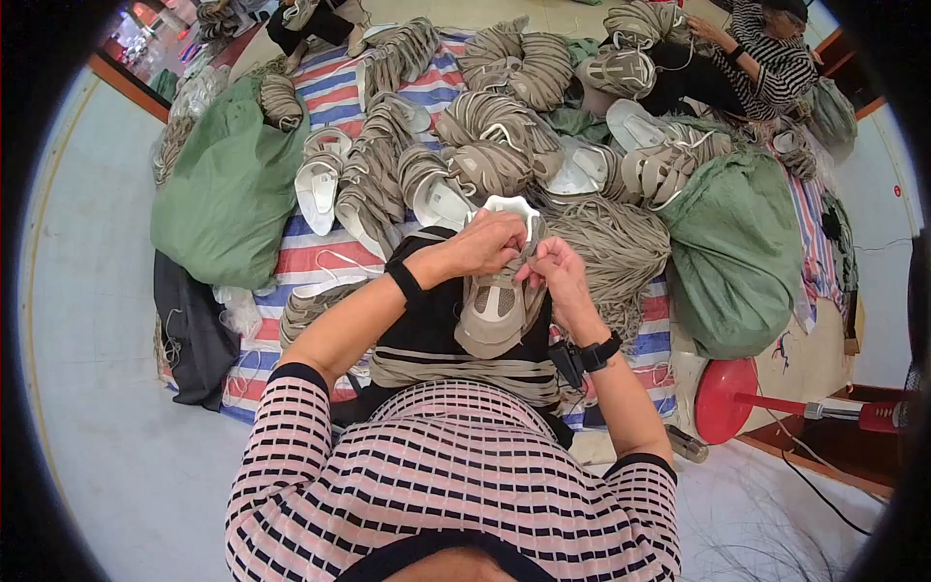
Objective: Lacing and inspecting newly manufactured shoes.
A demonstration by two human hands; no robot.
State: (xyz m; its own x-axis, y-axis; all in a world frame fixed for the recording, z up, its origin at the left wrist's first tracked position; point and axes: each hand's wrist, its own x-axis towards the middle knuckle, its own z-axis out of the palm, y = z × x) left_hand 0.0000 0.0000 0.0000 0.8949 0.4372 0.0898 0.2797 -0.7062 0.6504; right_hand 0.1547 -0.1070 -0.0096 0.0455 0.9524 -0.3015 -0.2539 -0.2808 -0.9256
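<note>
A beige-and-grey shoe upper point(490, 330) with a mesh toe and white lining lies on my dark-clad lap, its toe toward me. My left hand point(485, 244) is closed on it around the tongue and eyelet area. Close by on the right, my right hand point(562, 274) pinches at the eyelet edge; what lies between its fingertips is too small to make out. Several taupe shoelaces point(456, 380) stretch across my lap. A large bundle of the same laces point(611, 247) spreads out just beyond my right hand.
Stacks of nested shoe uppers point(485, 141) cover the striped sheet point(305, 257) ahead. Green sacks point(228, 184) bulge at left and right. A red round base with a pole point(722, 400) stands to the lower right. Another person point(771, 63) in stripes handles uppers at the far right.
</note>
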